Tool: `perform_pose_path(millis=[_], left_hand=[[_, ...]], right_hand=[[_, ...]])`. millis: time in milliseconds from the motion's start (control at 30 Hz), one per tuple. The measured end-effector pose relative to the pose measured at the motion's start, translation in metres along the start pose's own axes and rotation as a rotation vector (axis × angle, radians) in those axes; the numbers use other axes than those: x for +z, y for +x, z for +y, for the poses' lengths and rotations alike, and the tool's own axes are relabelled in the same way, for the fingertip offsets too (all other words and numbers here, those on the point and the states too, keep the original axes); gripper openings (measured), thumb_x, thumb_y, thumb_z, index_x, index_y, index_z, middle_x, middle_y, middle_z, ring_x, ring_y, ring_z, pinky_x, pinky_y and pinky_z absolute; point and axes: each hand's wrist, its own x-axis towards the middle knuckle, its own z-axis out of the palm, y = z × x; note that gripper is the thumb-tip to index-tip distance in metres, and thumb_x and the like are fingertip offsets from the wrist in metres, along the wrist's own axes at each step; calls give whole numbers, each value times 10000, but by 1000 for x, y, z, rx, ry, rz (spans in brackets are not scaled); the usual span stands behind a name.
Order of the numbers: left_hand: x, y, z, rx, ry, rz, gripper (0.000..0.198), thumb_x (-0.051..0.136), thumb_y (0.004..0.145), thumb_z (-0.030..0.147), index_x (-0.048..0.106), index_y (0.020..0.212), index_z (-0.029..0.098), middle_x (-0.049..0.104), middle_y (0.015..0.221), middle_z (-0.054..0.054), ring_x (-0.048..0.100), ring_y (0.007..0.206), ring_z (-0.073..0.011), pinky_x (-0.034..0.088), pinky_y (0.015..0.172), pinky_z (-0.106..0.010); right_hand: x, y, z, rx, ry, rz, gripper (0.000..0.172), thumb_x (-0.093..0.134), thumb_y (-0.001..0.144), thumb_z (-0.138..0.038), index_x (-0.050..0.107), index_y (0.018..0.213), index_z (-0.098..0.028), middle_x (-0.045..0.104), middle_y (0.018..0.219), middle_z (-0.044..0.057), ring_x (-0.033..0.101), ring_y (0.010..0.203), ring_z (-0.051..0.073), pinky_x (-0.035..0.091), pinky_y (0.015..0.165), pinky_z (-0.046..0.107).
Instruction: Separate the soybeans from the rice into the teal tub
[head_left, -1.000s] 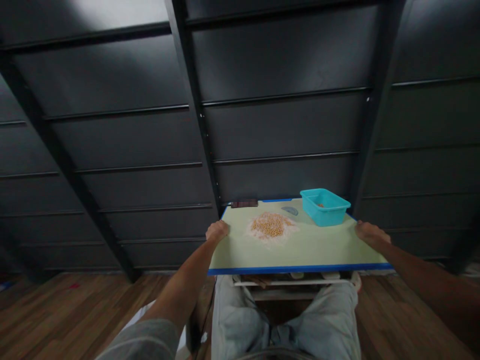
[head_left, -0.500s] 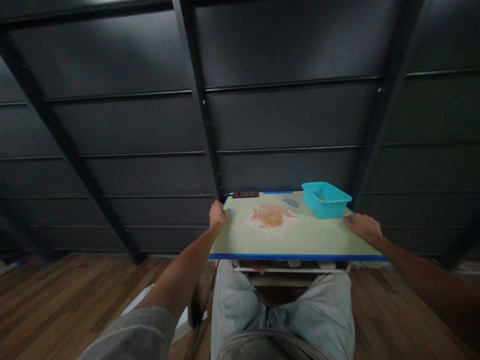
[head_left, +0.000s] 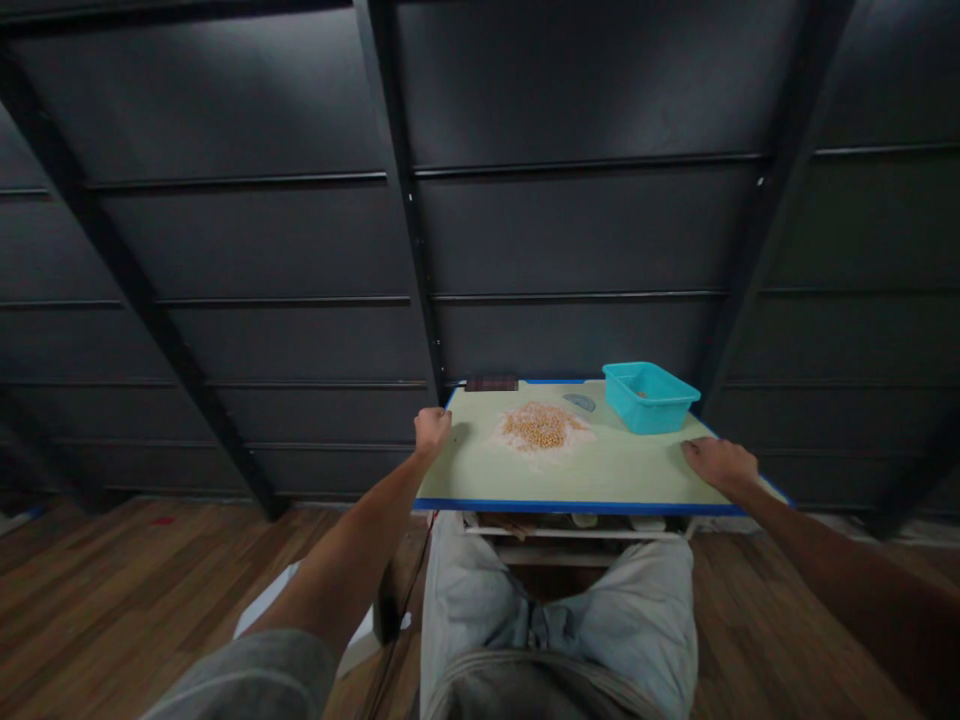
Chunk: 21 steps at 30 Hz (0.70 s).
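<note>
My left hand is closed around the left edge of a pale yellow tabletop with blue edging. At its right side my right hand grips the edge, fingers curled and partly hidden. Between the hands lies a pile of tan chickpea-like beans, with whitish powder around it. Behind the pile is a grey half-round piece, flat on the surface. A turquoise plastic basin stands at the back right, just beyond my right hand; a little something brownish shows inside it.
A dark flat object lies along the table's back left edge, against a dark panelled wall. Under the tabletop is a shelf holding things I cannot make out. A white box and a cable are on the wooden floor to the left.
Both hands stay at the table's sides. My right hand sits slightly farther left and nearer me in the view. The pile and basin stay in place on the table.
</note>
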Motion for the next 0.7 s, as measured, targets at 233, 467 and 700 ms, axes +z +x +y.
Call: perform_pose_path(millis=[233,467,700], left_hand=[[-11,-34,4,-26,-125,14,407,603,916,307,457,561,168,347,527,70,419,556,-100,354,568,-254],[-31,-76,7,-30,-152,36,411,597,893,192,421,523,168,282,519,72,376,553,-98,307,567,-253],[-31,-88,6,-7,-166,21,440,606,884,182,382,505,174,263,507,77,357,538,-96,301,571,-257]], right_hand=[[-5,-18,-5,47,-44,-39,546,352,1008,-472,777,1164,-167,736,1162,232,711,1086,400,527,909,513],[-8,-35,-6,12,-24,-34,563,340,1012,-472,780,1168,-157,732,1194,232,702,1093,404,523,903,483],[-12,-40,-4,12,25,-6,582,310,1010,-471,778,1168,-164,741,1175,217,707,1062,377,511,815,411]])
